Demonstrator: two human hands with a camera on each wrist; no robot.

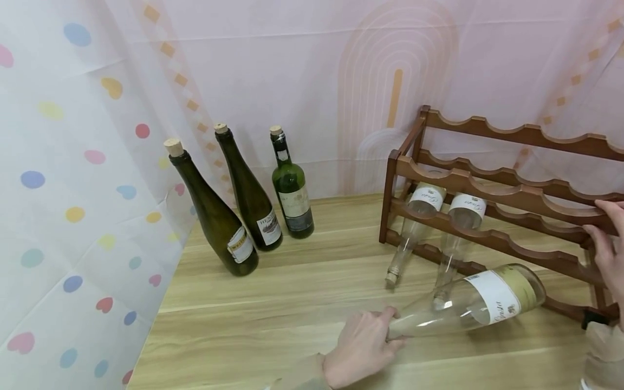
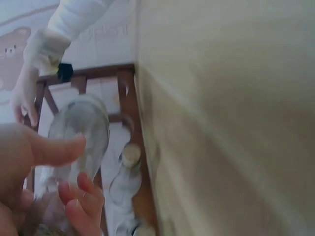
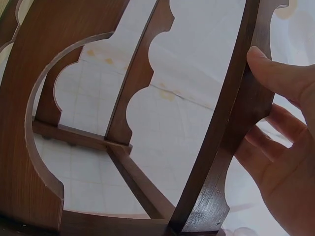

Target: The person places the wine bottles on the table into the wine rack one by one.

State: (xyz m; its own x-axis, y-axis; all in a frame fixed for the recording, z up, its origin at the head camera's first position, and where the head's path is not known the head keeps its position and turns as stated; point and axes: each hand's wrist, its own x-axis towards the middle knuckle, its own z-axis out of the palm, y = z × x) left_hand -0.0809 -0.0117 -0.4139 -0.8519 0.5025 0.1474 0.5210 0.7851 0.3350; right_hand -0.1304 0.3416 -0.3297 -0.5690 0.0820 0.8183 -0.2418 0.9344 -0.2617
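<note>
My left hand [image 1: 363,344] grips a clear wine bottle [image 1: 455,309] by its neck, with the white-and-gold labelled base pointing right toward the rack. The bottle is tilted above the table in front of the wooden wine rack [image 1: 512,244]. In the left wrist view the thumb and fingers [image 2: 81,201] curl about the neck, whose end is hidden. My right hand [image 1: 609,244] holds a scalloped rail near the rack's right end; in the right wrist view its thumb [image 3: 270,73] lies on one side of the rail [image 3: 236,113] and the fingers behind it.
Two clear bottles lie in the rack's lower level, a left one [image 1: 411,238] and a second one [image 1: 458,233], corked necks toward me. Three corked green bottles stand at left: a front one [image 1: 209,216], a middle one [image 1: 248,189] and a shorter one [image 1: 290,181]. Patterned cloth [image 1: 273,65] hangs behind.
</note>
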